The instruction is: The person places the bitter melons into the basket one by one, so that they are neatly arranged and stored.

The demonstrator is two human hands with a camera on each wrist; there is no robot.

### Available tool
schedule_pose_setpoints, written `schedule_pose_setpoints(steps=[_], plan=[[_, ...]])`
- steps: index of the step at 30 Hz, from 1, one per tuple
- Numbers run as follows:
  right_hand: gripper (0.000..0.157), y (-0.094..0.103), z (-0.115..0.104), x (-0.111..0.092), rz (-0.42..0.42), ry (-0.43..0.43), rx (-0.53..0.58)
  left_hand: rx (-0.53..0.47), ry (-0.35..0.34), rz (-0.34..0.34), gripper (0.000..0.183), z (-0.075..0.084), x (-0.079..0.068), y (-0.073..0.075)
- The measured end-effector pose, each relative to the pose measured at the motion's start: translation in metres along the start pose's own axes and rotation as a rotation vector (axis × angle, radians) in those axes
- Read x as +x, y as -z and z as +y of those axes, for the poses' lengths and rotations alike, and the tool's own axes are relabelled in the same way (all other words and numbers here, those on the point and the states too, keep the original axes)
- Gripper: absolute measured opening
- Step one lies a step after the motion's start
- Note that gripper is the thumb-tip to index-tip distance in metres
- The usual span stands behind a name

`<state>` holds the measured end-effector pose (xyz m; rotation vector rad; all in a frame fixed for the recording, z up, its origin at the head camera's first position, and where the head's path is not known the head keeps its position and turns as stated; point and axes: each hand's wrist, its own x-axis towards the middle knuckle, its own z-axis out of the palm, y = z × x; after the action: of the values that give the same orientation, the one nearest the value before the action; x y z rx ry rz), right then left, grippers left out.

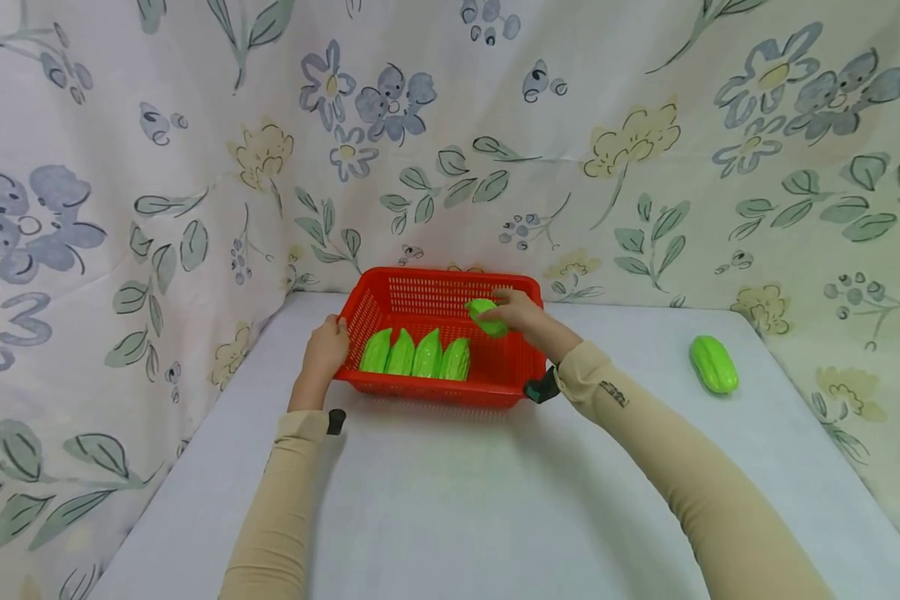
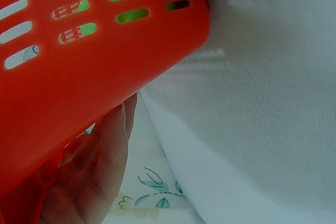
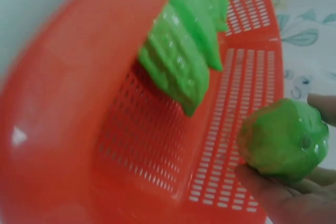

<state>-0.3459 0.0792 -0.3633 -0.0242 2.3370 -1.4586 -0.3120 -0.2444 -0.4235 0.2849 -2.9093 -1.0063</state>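
Note:
A red plastic basket (image 1: 420, 387) with slotted walls stands near the back of the table. Inside it, several shiny green bitter gourds (image 1: 427, 354) lie side by side in a row toward the left. At the basket's left end my left hand (image 1: 326, 346) grips the rim; the left wrist view shows its fingers (image 2: 113, 145) against the outer wall. My right hand (image 1: 525, 317) holds another bitter gourd (image 3: 286, 140) between thumb and fingers, over the right part of the basket. This gourd is apart from the row, its rounded end facing the right wrist camera.
One more green gourd (image 1: 714, 365) lies alone on the white tabletop (image 1: 450, 500), well to the right of the basket. A flower-printed curtain (image 1: 495, 108) hangs behind the table and along its sides.

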Motion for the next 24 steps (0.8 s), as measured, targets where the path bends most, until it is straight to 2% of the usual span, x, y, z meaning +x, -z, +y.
schedule_pose_setpoints(steps=[9, 17, 21, 24], plan=[[0.069, 0.004, -0.011, 0.010, -0.132, -0.143, -0.082, 0.002, -0.004, 0.006, 0.051, 0.000, 0.000, 0.000], [0.033, 0.004, -0.018, 0.013, -0.245, -0.164, -0.217, -0.006, 0.000, -0.009, 0.052, -0.002, 0.001, 0.000], [0.025, -0.001, -0.020, 0.017, -0.263, -0.175, -0.242, -0.007, -0.003, -0.001, 0.052, -0.002, 0.001, -0.001], [0.025, -0.004, -0.020, 0.020, -0.262, -0.194, -0.245, -0.006, -0.002, 0.002, 0.051, -0.002, 0.001, -0.001]])
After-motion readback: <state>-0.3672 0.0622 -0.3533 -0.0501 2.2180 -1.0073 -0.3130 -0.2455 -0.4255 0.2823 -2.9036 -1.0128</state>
